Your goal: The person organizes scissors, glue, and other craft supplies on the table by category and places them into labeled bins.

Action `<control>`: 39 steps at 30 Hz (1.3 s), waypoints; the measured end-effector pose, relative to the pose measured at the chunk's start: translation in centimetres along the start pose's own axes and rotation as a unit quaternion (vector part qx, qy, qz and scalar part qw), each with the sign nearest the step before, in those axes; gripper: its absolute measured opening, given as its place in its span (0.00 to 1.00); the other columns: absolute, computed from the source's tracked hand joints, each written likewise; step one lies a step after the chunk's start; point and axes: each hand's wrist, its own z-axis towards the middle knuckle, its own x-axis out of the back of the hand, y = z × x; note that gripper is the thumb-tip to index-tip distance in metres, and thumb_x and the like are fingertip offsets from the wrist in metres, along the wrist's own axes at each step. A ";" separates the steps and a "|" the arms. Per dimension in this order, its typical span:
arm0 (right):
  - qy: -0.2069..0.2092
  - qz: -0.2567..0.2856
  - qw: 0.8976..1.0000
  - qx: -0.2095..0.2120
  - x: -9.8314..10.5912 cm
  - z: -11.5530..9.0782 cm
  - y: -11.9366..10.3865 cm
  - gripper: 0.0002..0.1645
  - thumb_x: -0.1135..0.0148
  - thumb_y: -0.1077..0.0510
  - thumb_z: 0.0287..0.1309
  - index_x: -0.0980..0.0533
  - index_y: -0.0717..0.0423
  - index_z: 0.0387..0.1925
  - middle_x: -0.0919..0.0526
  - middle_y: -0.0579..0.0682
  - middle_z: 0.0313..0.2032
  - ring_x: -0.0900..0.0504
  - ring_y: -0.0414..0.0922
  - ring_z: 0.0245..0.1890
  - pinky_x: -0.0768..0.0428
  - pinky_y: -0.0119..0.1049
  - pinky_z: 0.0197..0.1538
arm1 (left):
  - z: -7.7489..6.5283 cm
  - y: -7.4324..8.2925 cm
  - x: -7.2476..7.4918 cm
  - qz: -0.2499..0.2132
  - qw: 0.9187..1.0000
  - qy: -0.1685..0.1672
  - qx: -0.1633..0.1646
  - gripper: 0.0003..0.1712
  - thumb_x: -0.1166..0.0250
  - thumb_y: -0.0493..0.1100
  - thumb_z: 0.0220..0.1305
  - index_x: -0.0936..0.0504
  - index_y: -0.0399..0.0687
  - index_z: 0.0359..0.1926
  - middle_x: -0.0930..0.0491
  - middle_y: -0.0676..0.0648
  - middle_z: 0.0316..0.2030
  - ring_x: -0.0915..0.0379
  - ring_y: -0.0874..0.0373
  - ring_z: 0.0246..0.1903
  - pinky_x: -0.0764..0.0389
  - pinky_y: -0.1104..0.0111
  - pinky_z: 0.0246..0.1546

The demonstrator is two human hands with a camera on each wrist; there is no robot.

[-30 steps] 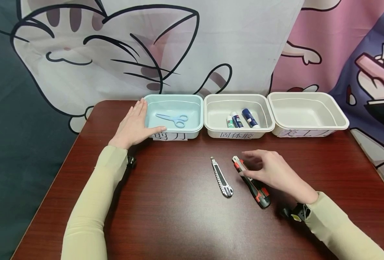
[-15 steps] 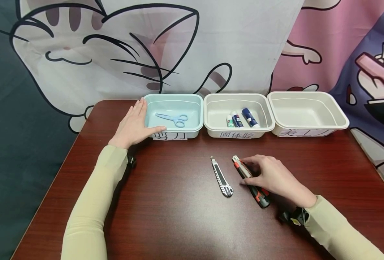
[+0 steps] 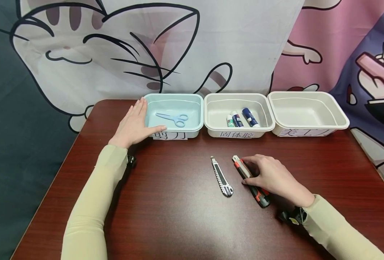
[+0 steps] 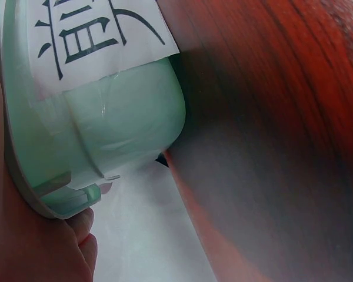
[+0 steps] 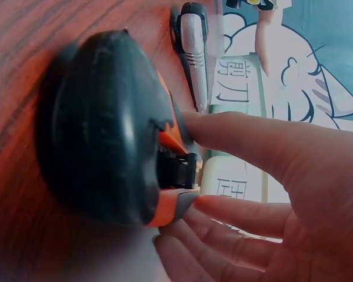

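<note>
A: State the position of the black-and-red utility knife [image 3: 256, 192].
B: It lies on the desk [image 3: 165, 209], right of centre, metal tip toward the far edge, butt angled toward the near right.

A: Where is it relative to the right hand [image 3: 273, 176]?
B: Between thumb and fingers. The thumb contacts its left side near mid-length; the fingers are at its right side, closer to the tip. The digits are bent and pinch the body.

A: Specify the left hand [image 3: 133, 124].
B: Fingers extended, not clenched, resting at the left end of the light-blue bin [image 3: 192, 104], thumb along the front rim. That bin contains scissors [image 3: 172, 117] and is nearest the far left corner.

A: Adjacent items?
B: A grey utility knife [image 3: 222, 177] lies just left of the pinched one, apart from it. Two white bins, the middle bin [image 3: 219, 103] and the right bin [image 3: 309, 112], complete the row along the far edge.
</note>
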 end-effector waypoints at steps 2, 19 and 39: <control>-0.004 -0.009 1.000 -0.006 0.1 0.0 0.0 0.40 0.16 0.49 0.40 0.18 0.56 0.58 0.16 0.43 0.36 0.21 0.40 0.31 0.21 0.44 0.34 | 0.0 0.0 0.0 0.000 1.000 0.000 0.000 0.74 0.50 0.86 0.56 0.64 0.35 0.79 0.67 0.41 0.80 0.72 0.48 0.79 0.69 0.60 0.76; -0.014 0.020 1.000 0.002 -0.1 0.4 0.2 0.36 0.17 0.50 0.40 0.18 0.59 0.53 0.21 0.38 0.27 0.23 0.36 0.28 0.24 0.39 0.32 | 0.1 -0.2 0.0 -0.001 1.000 0.001 0.000 0.74 0.50 0.86 0.56 0.64 0.35 0.79 0.67 0.40 0.80 0.74 0.50 0.78 0.68 0.59 0.76; 0.042 0.027 0.999 0.013 2.2 0.5 0.9 0.34 0.20 0.57 0.43 0.19 0.56 0.56 0.19 0.40 0.28 0.19 0.38 0.28 0.20 0.40 0.34 | 0.0 -0.1 0.0 0.000 1.000 0.001 -0.002 0.74 0.49 0.86 0.56 0.64 0.34 0.79 0.67 0.40 0.80 0.71 0.47 0.79 0.67 0.58 0.76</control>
